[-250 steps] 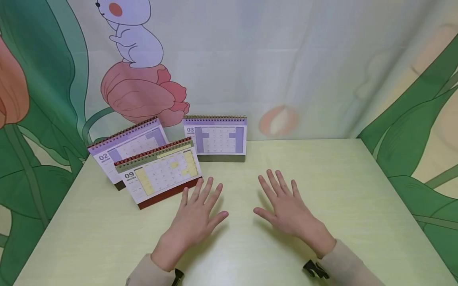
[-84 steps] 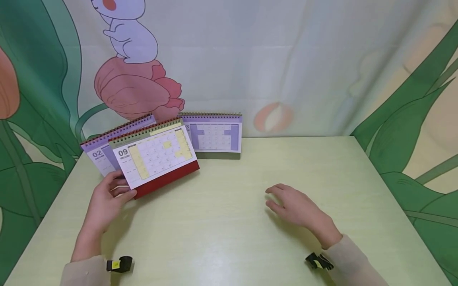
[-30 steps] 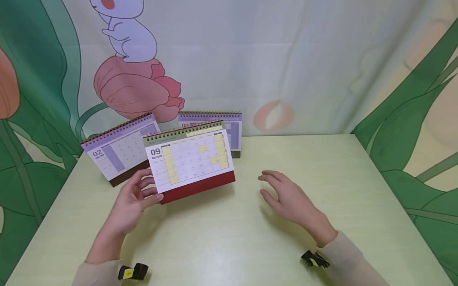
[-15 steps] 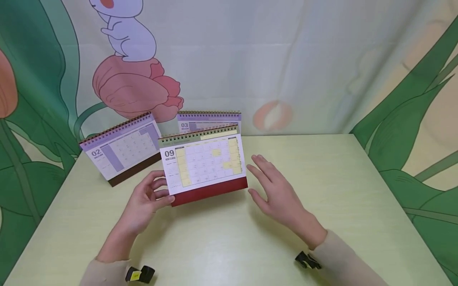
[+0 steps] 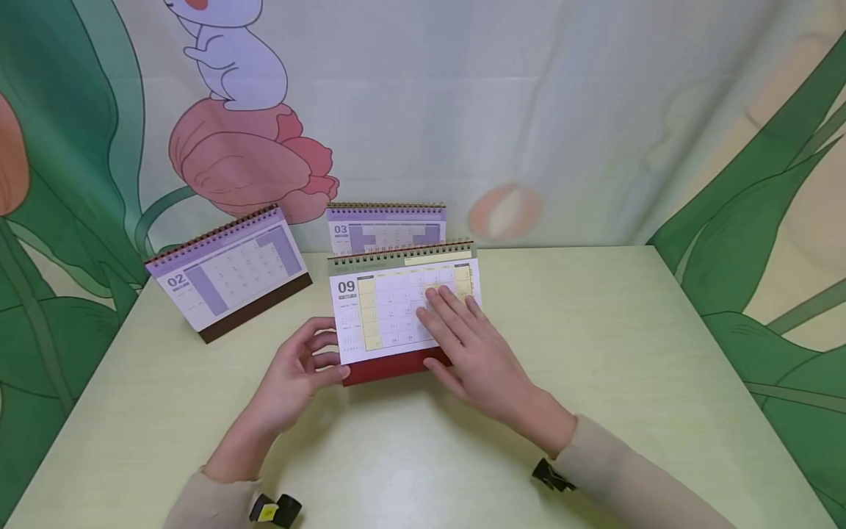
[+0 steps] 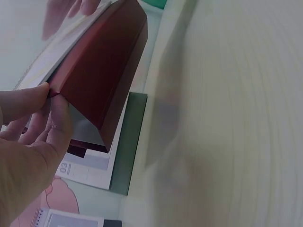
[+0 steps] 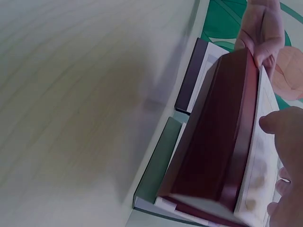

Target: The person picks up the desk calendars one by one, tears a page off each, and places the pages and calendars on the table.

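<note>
Left hand [image 5: 292, 378] pinches 09 desk calendar [image 5: 390, 312]; right hand [image 5: 477, 354], fingers extended, fronts it. Probably page-handling; next needs steady grip.

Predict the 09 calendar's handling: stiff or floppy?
Its red base is probably stiff: it looks straight and sharply creased with the left hand pinching one end. Pages may flop, seemingly bound just along the top spiral.

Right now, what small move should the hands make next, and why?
Perhaps the right hand should pinch and lift the lower edge of the front page of the 09 calendar: its fingers reach across that page, thumb near that edge, while the left hand grips the calendar's lower left side above the table.
</note>
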`<control>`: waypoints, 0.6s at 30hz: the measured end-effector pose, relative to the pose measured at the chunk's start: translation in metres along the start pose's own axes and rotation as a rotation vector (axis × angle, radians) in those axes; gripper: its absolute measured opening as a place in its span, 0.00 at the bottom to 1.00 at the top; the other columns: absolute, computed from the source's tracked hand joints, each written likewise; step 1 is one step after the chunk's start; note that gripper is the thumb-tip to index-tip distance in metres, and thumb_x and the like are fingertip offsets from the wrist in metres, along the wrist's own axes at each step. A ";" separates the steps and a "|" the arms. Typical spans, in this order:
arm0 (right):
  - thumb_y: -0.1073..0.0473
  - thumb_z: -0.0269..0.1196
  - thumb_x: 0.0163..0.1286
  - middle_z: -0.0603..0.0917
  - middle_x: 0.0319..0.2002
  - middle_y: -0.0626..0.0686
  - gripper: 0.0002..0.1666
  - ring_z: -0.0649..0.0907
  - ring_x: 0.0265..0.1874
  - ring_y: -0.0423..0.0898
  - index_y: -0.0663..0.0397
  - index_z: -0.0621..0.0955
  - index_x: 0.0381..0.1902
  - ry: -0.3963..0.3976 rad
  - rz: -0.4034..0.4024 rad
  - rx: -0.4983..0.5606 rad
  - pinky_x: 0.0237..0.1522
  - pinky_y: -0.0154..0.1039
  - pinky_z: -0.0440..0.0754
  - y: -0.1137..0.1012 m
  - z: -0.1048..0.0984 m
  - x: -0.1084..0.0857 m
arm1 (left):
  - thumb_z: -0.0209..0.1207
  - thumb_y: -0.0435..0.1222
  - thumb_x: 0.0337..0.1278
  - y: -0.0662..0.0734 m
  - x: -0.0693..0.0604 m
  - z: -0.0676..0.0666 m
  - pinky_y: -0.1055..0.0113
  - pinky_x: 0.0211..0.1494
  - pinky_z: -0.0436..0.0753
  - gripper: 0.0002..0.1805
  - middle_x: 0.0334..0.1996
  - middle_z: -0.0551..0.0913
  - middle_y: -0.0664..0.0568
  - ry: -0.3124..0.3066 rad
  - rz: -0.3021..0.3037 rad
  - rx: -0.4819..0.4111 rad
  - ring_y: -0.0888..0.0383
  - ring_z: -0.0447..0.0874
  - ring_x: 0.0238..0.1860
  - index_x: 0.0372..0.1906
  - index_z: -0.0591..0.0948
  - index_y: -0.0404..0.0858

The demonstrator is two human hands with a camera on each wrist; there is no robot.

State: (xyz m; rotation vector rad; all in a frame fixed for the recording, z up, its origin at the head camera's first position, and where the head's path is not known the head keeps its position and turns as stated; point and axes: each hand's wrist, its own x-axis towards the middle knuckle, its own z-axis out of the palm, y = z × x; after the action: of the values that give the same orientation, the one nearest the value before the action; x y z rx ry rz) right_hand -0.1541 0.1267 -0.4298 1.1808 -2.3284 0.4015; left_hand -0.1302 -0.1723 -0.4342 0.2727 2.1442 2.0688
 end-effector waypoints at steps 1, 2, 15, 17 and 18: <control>0.53 0.66 0.71 0.56 0.80 0.60 0.43 0.53 0.79 0.56 0.61 0.64 0.77 -0.005 0.000 -0.002 0.77 0.57 0.51 -0.001 0.000 0.001 | 0.60 0.14 0.58 0.001 0.001 0.002 0.59 0.50 0.87 0.32 0.57 0.80 0.36 -0.007 -0.003 0.000 0.46 0.86 0.48 0.66 0.70 0.34; 0.54 0.67 0.71 0.56 0.80 0.60 0.42 0.53 0.79 0.56 0.61 0.65 0.77 -0.007 0.000 -0.006 0.77 0.57 0.50 -0.001 0.000 0.002 | 0.60 0.14 0.58 0.001 0.001 0.004 0.59 0.50 0.87 0.32 0.57 0.80 0.36 -0.013 -0.006 0.000 0.46 0.86 0.49 0.66 0.70 0.34; 0.52 0.61 0.78 0.61 0.78 0.60 0.34 0.55 0.79 0.55 0.60 0.70 0.75 -0.006 -0.026 -0.138 0.76 0.59 0.52 0.002 0.002 0.000 | 0.60 0.14 0.59 0.003 0.002 0.011 0.60 0.51 0.86 0.33 0.59 0.80 0.38 -0.042 -0.012 0.007 0.43 0.86 0.50 0.67 0.70 0.36; 0.50 0.54 0.82 0.61 0.78 0.60 0.31 0.56 0.79 0.55 0.60 0.70 0.75 -0.003 -0.041 -0.171 0.76 0.59 0.52 0.003 0.002 0.000 | 0.60 0.14 0.59 0.004 0.002 0.012 0.60 0.51 0.86 0.33 0.59 0.80 0.37 -0.044 -0.005 0.005 0.43 0.85 0.50 0.68 0.70 0.36; 0.49 0.50 0.84 0.62 0.78 0.61 0.30 0.56 0.79 0.55 0.61 0.70 0.74 0.001 -0.050 -0.192 0.76 0.60 0.53 0.003 0.002 0.000 | 0.59 0.14 0.59 0.004 0.002 0.012 0.59 0.51 0.86 0.33 0.59 0.80 0.37 -0.046 -0.001 0.004 0.43 0.85 0.49 0.68 0.69 0.36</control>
State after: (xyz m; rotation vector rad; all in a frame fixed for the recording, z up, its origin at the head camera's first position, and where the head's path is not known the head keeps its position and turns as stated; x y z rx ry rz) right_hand -0.1574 0.1280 -0.4315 1.1423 -2.2732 0.1569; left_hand -0.1292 -0.1605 -0.4309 0.3164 2.1220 2.0379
